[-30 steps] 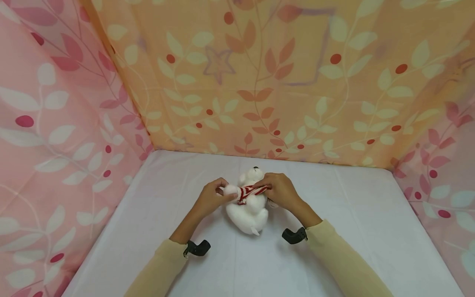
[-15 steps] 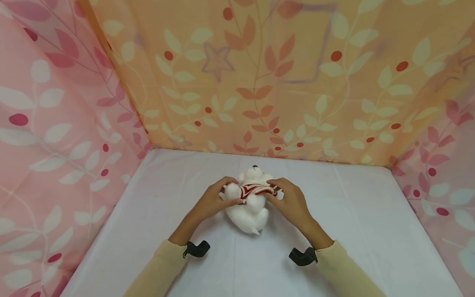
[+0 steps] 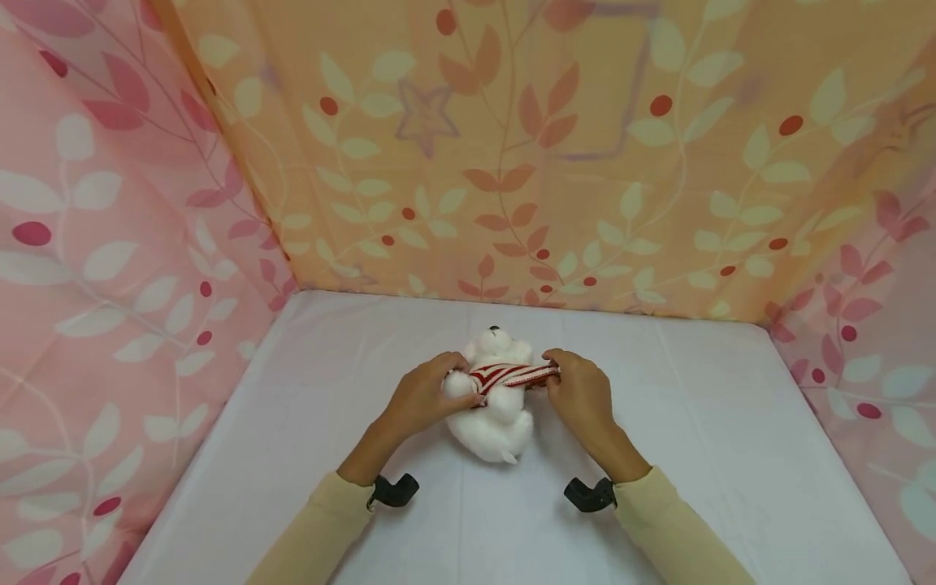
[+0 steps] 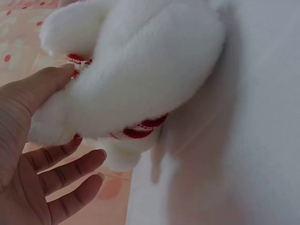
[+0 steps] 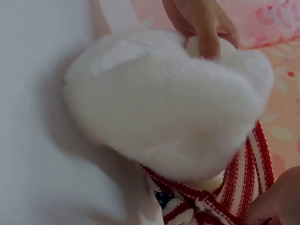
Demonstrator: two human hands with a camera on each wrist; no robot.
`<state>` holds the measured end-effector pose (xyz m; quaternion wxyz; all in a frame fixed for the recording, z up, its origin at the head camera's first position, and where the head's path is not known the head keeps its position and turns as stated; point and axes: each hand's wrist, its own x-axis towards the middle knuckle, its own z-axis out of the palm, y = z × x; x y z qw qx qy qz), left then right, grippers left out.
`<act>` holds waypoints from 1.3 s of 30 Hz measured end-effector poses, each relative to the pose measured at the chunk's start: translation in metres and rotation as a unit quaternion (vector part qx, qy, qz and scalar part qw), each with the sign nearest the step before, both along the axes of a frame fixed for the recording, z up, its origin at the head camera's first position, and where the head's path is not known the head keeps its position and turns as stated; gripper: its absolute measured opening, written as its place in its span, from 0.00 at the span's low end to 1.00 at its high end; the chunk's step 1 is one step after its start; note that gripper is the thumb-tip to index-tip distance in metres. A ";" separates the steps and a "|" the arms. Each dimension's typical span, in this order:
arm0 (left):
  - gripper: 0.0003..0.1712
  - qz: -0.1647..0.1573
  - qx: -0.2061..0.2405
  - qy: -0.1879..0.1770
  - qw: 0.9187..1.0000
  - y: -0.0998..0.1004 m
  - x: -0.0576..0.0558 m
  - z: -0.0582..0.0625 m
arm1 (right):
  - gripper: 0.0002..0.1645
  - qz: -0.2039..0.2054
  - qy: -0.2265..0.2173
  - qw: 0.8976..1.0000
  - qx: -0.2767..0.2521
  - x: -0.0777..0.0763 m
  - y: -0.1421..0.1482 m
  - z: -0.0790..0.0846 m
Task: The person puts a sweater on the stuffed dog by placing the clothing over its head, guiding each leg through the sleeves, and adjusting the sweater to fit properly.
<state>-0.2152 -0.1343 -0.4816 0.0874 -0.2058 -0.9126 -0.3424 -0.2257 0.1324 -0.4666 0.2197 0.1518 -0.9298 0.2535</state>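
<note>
A white plush bear (image 3: 486, 439) lies on its back on the white table, its dark nose toward the far edge. It wears a red-and-white striped knit sweater (image 3: 504, 376). My left hand (image 3: 424, 398) grips the bear's left-side arm between thumb and forefinger; in the left wrist view the other fingers (image 4: 70, 173) are spread loosely beneath. With thumb and fingers, my right hand (image 3: 585, 398) pinches the sweater's edge and holds it stretched out past the bear's right side. A dark blue patch (image 5: 163, 198) shows on the knit in the right wrist view.
The white-covered table (image 3: 702, 455) extends around the bear. Behind it hangs an orange leaf-patterned curtain (image 3: 468, 162), with pink curtains (image 3: 132, 325) at both sides. A black wrist mount (image 3: 591, 494) sits at each cuff.
My right hand shifted from over the bear's chest to its right side, released and regripped the sweater, and now stretches it rightward. My left hand stays at the arm, its thumb slightly lower.
</note>
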 end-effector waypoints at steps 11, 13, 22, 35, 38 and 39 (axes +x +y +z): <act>0.35 -0.021 -0.024 0.018 0.999 0.005 0.002 0.001 | 0.13 0.016 0.016 0.997 -0.068 -0.004 -0.002 0.003; 0.40 -0.021 -0.024 0.025 0.999 0.008 0.001 0.000 | 0.08 -0.012 -0.014 0.998 -0.062 -0.004 -0.002 0.003; 0.53 -0.036 -0.050 0.057 0.997 0.019 -0.003 0.007 | 0.05 0.016 -0.099 0.992 -0.083 -0.004 0.001 0.003; 0.38 -0.076 -0.042 0.081 0.993 0.032 -0.008 0.022 | 0.09 0.128 -0.103 0.971 -0.173 -0.006 0.000 0.004; 0.34 -0.088 -0.047 0.082 0.992 0.035 -0.010 0.027 | 0.10 0.146 -0.109 0.966 -0.184 -0.005 -0.001 0.004; 0.33 -0.089 -0.051 0.081 0.991 0.036 -0.011 0.028 | 0.11 0.147 -0.107 0.965 -0.187 -0.004 -0.002 0.004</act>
